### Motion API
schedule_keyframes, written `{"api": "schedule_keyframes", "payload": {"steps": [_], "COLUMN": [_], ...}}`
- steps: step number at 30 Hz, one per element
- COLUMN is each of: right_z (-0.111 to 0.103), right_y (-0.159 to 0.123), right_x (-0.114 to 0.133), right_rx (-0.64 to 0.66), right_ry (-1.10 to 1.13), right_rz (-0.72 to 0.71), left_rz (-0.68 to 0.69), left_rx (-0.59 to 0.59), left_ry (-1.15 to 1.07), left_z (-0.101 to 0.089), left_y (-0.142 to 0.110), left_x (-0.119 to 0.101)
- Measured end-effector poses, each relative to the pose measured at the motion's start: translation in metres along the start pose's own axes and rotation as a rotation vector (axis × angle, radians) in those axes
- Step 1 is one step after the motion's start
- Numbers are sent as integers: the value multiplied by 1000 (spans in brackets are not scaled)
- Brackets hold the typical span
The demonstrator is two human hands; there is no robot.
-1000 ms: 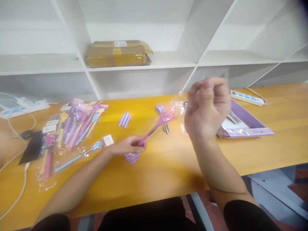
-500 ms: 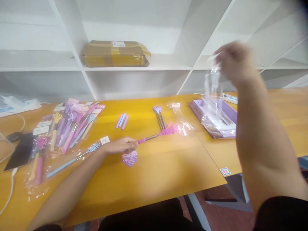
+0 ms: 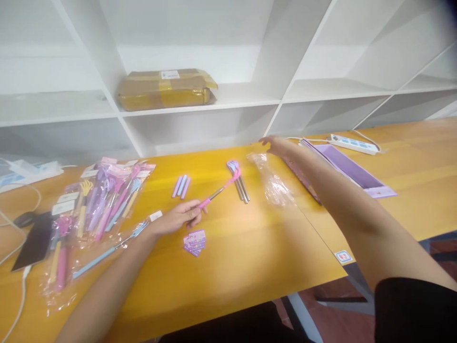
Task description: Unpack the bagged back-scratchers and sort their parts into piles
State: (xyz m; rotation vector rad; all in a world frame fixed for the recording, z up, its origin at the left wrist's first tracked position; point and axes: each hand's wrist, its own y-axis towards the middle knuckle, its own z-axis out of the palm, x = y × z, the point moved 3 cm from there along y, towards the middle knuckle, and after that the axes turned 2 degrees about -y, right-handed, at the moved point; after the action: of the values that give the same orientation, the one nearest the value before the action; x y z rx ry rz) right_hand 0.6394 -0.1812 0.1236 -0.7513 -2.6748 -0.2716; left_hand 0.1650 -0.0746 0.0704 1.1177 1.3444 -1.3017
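Note:
My left hand (image 3: pixel 183 216) is closed around the handle of a pink back scratcher (image 3: pixel 216 193), which slants up to the right. Its claw end overlaps the heads of several metal-stemmed back scratcher pieces (image 3: pixel 243 189) lying on the table. My right hand (image 3: pixel 274 144) reaches over the far middle of the table, fingers apart and seemingly holding nothing. Clear plastic bags (image 3: pixel 271 178) lie just below it. Purple and blue handle tubes (image 3: pixel 182 186) sit left of the metal stems. In front of my left hand lie small purple cards (image 3: pixel 195 243).
Bagged back scratchers (image 3: pixel 110 190) are piled at the left, near a black phone (image 3: pixel 34 240) and cables. An open purple box (image 3: pixel 352 166) stands behind my right forearm, with a power strip (image 3: pixel 353 144) beyond. A taped carton (image 3: pixel 166 90) rests on the shelf.
My right hand pulled a clear bag off, raised it to the right, then came back left and let it go on the table. My left hand kept hold of the pink back scratcher.

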Motion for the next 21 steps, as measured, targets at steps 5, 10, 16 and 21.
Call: {"api": "schedule_keyframes", "payload": {"steps": [5, 10, 16, 21], "right_z": [-13, 45, 121, 150], "right_y": [-62, -152, -184, -201], "right_x": [61, 186, 289, 314], "right_rx": [-284, 254, 379, 446], "right_ry": [160, 786, 1673, 1610], "right_rz": [-54, -226, -111, -198], "left_rz": [-1, 19, 17, 2], "left_rx": [-60, -176, -556, -534], "left_ry": [-13, -3, 406, 442], "left_z": [3, 4, -8, -12], "left_y": [0, 0, 6, 4], "left_x": [-5, -4, 8, 18]}}
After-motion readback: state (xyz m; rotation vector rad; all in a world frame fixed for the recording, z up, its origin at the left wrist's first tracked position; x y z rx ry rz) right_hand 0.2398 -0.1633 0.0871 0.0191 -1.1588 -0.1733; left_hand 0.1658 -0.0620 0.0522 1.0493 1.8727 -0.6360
